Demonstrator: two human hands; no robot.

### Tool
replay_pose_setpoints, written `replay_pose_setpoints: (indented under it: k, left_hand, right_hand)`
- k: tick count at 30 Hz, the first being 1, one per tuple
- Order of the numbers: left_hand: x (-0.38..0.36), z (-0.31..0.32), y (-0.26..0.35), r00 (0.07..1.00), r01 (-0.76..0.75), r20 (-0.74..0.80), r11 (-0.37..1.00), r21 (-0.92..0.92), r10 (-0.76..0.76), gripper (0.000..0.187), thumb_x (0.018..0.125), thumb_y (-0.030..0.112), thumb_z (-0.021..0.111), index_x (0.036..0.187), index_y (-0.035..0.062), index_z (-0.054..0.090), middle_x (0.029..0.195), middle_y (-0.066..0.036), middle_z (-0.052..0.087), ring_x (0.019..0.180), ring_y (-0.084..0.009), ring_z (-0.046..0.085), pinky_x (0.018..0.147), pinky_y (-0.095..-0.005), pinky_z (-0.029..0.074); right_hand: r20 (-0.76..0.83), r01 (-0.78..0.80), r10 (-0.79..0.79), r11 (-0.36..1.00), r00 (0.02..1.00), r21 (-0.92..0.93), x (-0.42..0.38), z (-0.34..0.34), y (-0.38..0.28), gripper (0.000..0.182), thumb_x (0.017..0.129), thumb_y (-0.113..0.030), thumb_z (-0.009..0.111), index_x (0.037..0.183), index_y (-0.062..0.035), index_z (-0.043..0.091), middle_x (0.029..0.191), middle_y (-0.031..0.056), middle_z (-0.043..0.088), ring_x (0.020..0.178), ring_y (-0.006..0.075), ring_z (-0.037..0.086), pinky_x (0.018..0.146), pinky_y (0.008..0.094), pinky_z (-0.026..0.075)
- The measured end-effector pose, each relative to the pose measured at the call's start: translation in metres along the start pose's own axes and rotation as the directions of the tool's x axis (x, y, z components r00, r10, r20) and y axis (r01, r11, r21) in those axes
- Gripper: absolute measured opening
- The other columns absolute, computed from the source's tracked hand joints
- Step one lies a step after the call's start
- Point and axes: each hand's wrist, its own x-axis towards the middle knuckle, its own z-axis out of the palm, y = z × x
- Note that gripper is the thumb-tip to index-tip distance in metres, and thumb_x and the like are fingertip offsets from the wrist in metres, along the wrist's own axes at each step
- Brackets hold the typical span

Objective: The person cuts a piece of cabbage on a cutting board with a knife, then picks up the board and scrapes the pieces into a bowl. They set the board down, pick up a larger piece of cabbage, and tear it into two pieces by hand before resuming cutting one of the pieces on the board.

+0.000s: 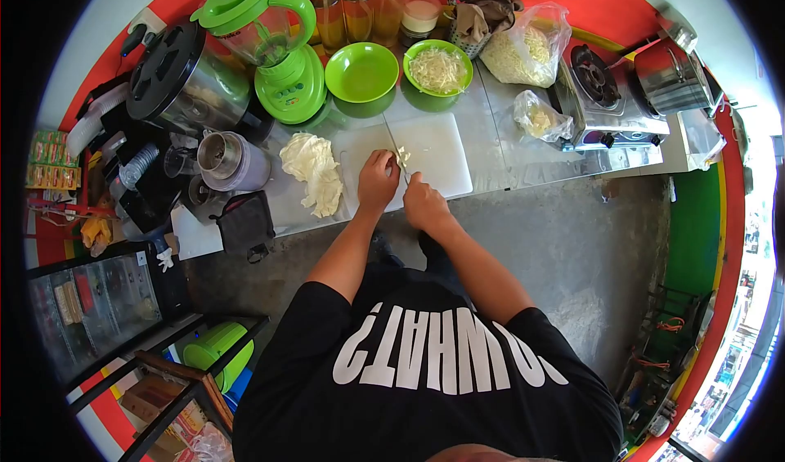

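My right hand [427, 203] is closed around the handle of a knife [405, 172], whose blade points away from me over the white cutting board [446, 155]. Just left of the blade, my left hand [379, 180] rests on the board with curled, closed fingers; whatever lies under the fingertips is hidden. Small pale chopped pieces [403, 155] gather by the knife tip. A heap of pale, crumpled cabbage-like leaves [311, 172] lies on the steel counter left of the board.
Behind the board stand an empty green bowl [362, 73], a green bowl of bean sprouts [437, 69] and a green blender [290, 86]. Bagged pale food [527, 57] and a gas stove [609, 94] sit right. A rice cooker [192, 82] stands left.
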Motion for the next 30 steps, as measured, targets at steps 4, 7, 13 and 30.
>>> replay_pose_setpoints:
  k: [4, 7, 13, 30]
  left_hand:
    - [-0.001, 0.001, -0.007, 1.000, -0.025, -0.002, 1.000, 0.004, 0.025, 0.011, 0.085, 0.002, 0.066, 0.097, 0.0019, 0.068, 0.096, -0.012, 0.066, 0.078, -0.0311, 0.068, 0.069, -0.0389, 0.054]
    - [0.000, 0.004, -0.010, 0.999, -0.027, -0.032, 0.999, 0.019, 0.028, 0.010, 0.085, 0.003, 0.066, 0.096, 0.0016, 0.067, 0.096, -0.012, 0.064, 0.076, -0.0311, 0.067, 0.069, -0.0392, 0.054]
    - [0.002, 0.001, -0.008, 1.000, -0.015, -0.004, 1.000, 0.016, 0.015, 0.011, 0.085, 0.000, 0.067, 0.096, -0.0018, 0.067, 0.096, -0.013, 0.064, 0.077, -0.0281, 0.067, 0.070, -0.0362, 0.054]
    - [0.003, -0.004, -0.003, 0.996, -0.072, 0.039, 0.996, -0.055, 0.074, 0.012, 0.081, -0.006, 0.063, 0.093, -0.0035, 0.065, 0.097, -0.014, 0.062, 0.080, -0.0274, 0.067, 0.071, -0.0360, 0.054]
  right_hand:
    - [0.035, -0.023, 0.022, 1.000, 0.999, 0.017, -0.010, -0.004, 0.000, 0.025, 0.095, -0.008, 0.051, 0.113, 0.0061, 0.041, 0.101, 0.0368, 0.067, 0.102, 0.0524, 0.066, 0.091, 0.0558, 0.053]
    - [0.017, -0.053, 0.052, 0.997, 0.999, 0.053, -0.014, 0.011, 0.003, 0.024, 0.095, -0.007, 0.050, 0.113, 0.0060, 0.042, 0.102, 0.0371, 0.067, 0.102, 0.0528, 0.066, 0.092, 0.0561, 0.052]
    - [-0.005, -0.046, 0.046, 0.997, 0.999, 0.054, 0.004, 0.010, -0.001, 0.024, 0.095, -0.007, 0.049, 0.113, 0.0060, 0.042, 0.104, 0.0381, 0.066, 0.103, 0.0536, 0.065, 0.093, 0.0570, 0.051]
    - [0.004, -0.019, 0.018, 0.999, 1.000, 0.048, 0.001, 0.004, 0.003, 0.022, 0.093, -0.006, 0.051, 0.111, 0.0033, 0.043, 0.105, 0.0368, 0.066, 0.103, 0.0528, 0.065, 0.092, 0.0566, 0.051]
